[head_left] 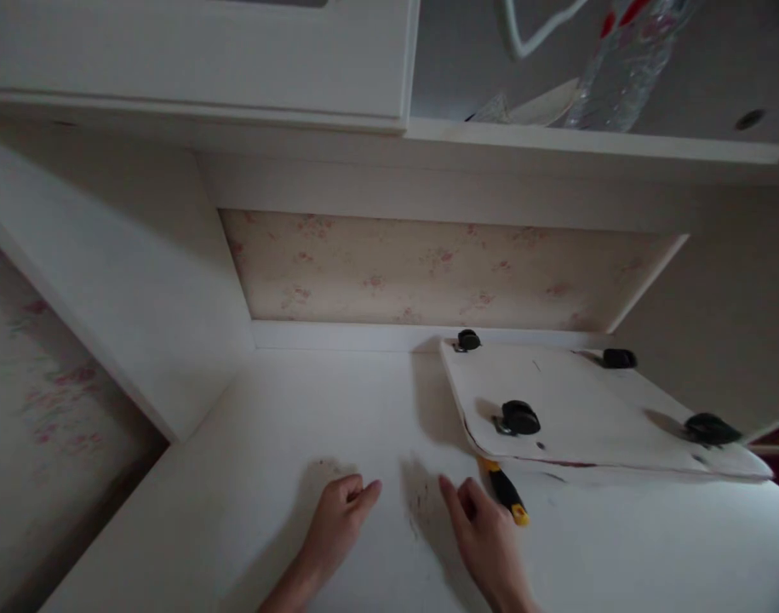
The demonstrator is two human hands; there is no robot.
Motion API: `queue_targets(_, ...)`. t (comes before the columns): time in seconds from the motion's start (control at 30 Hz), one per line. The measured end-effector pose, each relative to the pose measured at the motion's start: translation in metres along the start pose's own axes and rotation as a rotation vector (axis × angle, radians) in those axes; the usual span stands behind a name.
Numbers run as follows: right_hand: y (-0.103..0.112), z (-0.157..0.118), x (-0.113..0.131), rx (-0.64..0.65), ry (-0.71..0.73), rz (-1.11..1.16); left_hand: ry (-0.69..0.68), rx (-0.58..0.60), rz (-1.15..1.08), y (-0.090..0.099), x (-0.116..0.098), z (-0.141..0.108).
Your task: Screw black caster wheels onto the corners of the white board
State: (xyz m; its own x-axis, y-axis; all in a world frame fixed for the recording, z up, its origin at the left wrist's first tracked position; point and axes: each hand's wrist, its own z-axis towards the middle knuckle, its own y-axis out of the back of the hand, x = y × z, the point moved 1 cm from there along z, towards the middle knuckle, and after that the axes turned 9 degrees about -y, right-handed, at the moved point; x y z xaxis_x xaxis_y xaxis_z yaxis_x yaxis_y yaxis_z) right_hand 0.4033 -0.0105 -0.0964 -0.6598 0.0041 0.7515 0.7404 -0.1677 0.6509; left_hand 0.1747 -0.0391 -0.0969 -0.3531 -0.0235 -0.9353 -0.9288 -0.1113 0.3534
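Over the white desk surface (pixel 267 477), my left hand (pixel 339 521) is curled, thumb pointing right, with nothing visible in it. My right hand (pixel 482 532) is also curled, its thumb up and toward the left, and shows nothing held. Just beyond my right hand lies a screwdriver-like tool with a black and yellow handle (pixel 506 492), its far end hidden under a white board (pixel 574 400). Black casters stand on the board, one of them at its near left corner (pixel 520 417). Small dark marks (pixel 422 501) show on the desk between my hands.
Above the desk hangs a white cabinet (pixel 203 60), with an open shelf (pixel 555 140) holding a clear plastic bottle (pixel 632 72) and a white cable (pixel 523 42). Floral wallpaper (pixel 389 272) shows behind. A white side panel (pixel 165 298) stands at the left.
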Motion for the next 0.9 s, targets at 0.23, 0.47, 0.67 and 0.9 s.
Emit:
queue_targets(0.23, -0.06, 0.001, 0.037, 0.254, 0.058, 0.146, 0.027, 0.047, -0.047, 0.001, 0.006, 0.001)
queue_targets(0.47, -0.066, 0.001, 0.028, 0.366, 0.125, 0.103, 0.019, 0.13, -0.041, -0.005, 0.01, 0.003)
queue_targets(0.67, -0.065, 0.001, 0.029, 0.407, 0.143, 0.063, 0.022, 0.146, -0.036, -0.007, 0.011, 0.001)
queue_targets(0.9, -0.063, -0.001, 0.028, 0.423, 0.156, 0.028, 0.023, 0.158, 0.035, -0.009, 0.009, 0.001)
